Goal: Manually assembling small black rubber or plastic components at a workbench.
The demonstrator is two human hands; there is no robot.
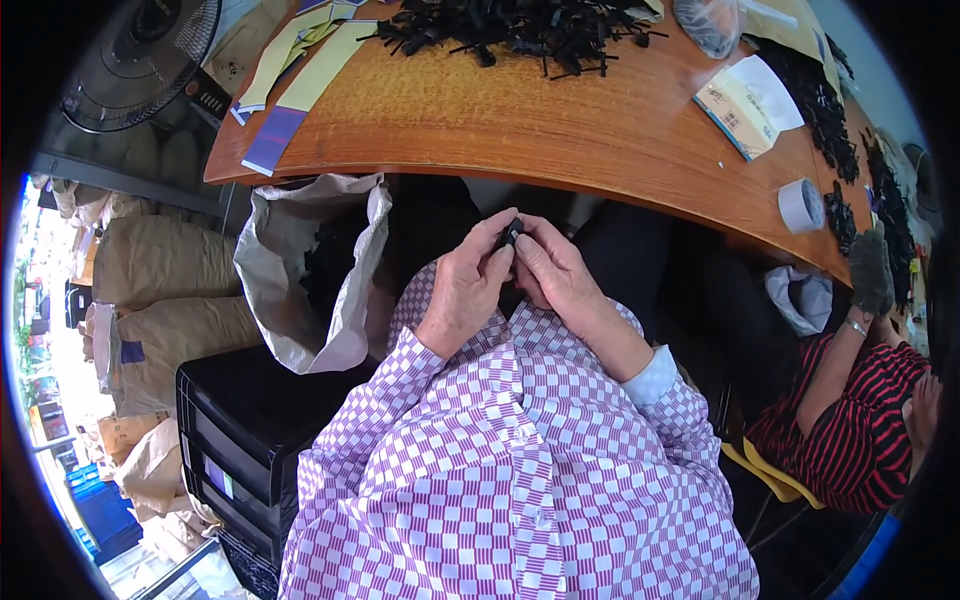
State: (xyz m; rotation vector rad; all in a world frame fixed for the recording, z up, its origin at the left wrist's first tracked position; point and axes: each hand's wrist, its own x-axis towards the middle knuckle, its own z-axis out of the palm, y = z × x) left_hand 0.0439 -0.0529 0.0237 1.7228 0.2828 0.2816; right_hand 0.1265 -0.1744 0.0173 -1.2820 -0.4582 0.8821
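Observation:
Both of my hands meet just below the near edge of the wooden table (520, 130), close to my chest. My left hand (468, 282) and my right hand (553, 272) pinch one small black plastic part (511, 233) between their fingertips. Most of the part is hidden by my fingers. A large heap of similar black parts (520, 30) lies on the far side of the table, out of reach of both hands.
An open white sack (330, 270) holding black parts stands at my left, above a black crate (240, 420). A tape roll (801, 205), a tissue pack (745, 105) and paper strips (300, 60) lie on the table. A person in a striped shirt (865, 400) works at the right.

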